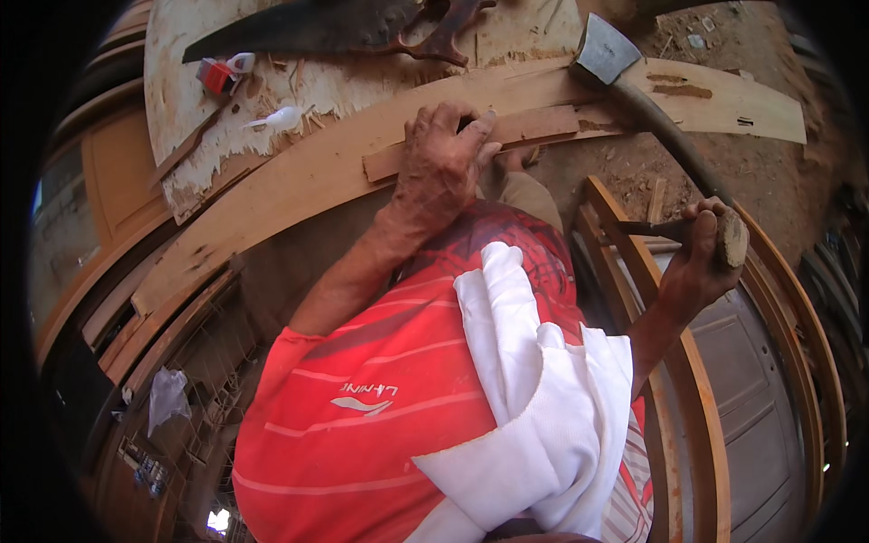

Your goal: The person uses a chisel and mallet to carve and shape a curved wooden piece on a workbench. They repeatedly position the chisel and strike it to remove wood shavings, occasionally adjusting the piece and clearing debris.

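Red wht-striped shirt (344, 452), wht cloth (561, 434) draped over

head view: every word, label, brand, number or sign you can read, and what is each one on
Red shirt: short white lettering above a curved white mark; the wording is not copied out here.
Small red-and-white object: any print is too small to read.
Small items at lower left: too small and blurred to read.
Saw and axe-like tool: no readable text.

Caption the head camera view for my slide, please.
Left hand on a short wooden strip along a long board, right hand holding a long-handled axe, a handsaw lying beyond.
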Demonstrator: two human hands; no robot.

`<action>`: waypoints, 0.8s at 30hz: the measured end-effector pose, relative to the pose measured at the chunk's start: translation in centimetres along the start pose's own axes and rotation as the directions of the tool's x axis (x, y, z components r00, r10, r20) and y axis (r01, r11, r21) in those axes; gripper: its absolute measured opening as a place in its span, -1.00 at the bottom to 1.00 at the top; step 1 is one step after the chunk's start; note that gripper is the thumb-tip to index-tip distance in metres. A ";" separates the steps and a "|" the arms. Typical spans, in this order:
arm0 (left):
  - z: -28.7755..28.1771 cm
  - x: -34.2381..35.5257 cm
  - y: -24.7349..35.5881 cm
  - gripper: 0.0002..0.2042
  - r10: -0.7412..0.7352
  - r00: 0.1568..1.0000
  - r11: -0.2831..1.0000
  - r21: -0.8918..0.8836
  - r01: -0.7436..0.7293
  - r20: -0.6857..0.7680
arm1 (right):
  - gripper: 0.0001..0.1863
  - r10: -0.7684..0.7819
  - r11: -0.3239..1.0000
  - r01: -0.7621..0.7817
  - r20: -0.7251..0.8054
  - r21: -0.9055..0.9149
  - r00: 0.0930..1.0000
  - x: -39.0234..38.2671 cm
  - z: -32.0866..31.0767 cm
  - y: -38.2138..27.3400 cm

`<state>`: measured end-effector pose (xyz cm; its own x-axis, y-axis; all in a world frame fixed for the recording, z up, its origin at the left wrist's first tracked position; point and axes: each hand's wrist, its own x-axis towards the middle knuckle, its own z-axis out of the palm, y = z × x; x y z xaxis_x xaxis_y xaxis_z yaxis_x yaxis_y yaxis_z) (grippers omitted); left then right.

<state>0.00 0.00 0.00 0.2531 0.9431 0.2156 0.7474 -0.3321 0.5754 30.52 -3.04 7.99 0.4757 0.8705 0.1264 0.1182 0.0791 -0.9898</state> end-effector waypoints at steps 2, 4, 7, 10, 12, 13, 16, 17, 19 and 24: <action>-0.2 -0.1 0.1 -0.64 -0.006 1.000 1.000 -0.012 0.006 -0.010 | -0.80 0.006 1.000 -0.005 0.025 -0.019 1.000 0.1 0.0 -0.4; 0.2 0.4 0.2 -0.65 -0.037 0.998 0.999 -0.002 0.037 -0.052 | -0.81 -0.016 1.000 0.017 0.044 -0.025 0.999 0.8 -0.4 0.0; 0.3 0.8 -0.2 -0.66 -0.020 0.999 0.999 -0.034 0.019 -0.051 | -0.82 -0.014 1.000 0.014 0.035 -0.015 0.999 1.2 -1.0 0.5; -0.2 0.5 -0.4 -0.66 0.011 1.000 0.997 -0.071 -0.012 -0.012 | -0.82 0.000 1.000 0.000 0.035 0.000 0.999 1.3 -1.3 0.7; -0.4 0.5 -0.4 -0.66 0.012 1.000 0.996 -0.083 -0.012 0.008 | -0.82 -0.003 1.000 0.003 0.034 -0.014 0.999 1.5 -1.4 0.8; -0.5 0.6 -0.4 -0.67 0.005 1.000 0.996 -0.085 -0.004 0.014 | -0.83 -0.009 0.999 0.010 0.029 -0.032 1.000 1.5 -1.5 0.8; -0.7 0.8 -0.1 -0.65 -0.029 0.999 0.994 -0.106 0.032 0.028 | -0.83 -0.024 0.998 0.026 0.037 -0.053 0.999 1.6 -1.6 0.7; -0.7 0.8 0.0 -0.64 -0.043 0.999 0.992 -0.116 0.046 0.031 | -0.83 -0.028 0.998 0.030 0.045 -0.054 0.999 1.7 -1.6 0.6; -0.6 0.8 -0.5 -0.60 -0.055 0.998 0.987 -0.147 0.061 0.043 | -0.82 -0.011 0.998 0.014 0.049 -0.067 0.999 1.5 -1.2 0.7; -3.2 0.4 -0.8 -0.50 -0.108 0.992 0.977 -0.189 0.095 -0.064 | -0.72 -0.047 0.947 0.098 0.170 -0.304 0.984 1.3 0.0 1.4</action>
<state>-2.47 0.59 2.14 0.1311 0.9706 0.2018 0.6382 -0.2384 0.7321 31.34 -1.78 6.75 0.3149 0.9355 0.1603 0.4240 0.0125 -0.9056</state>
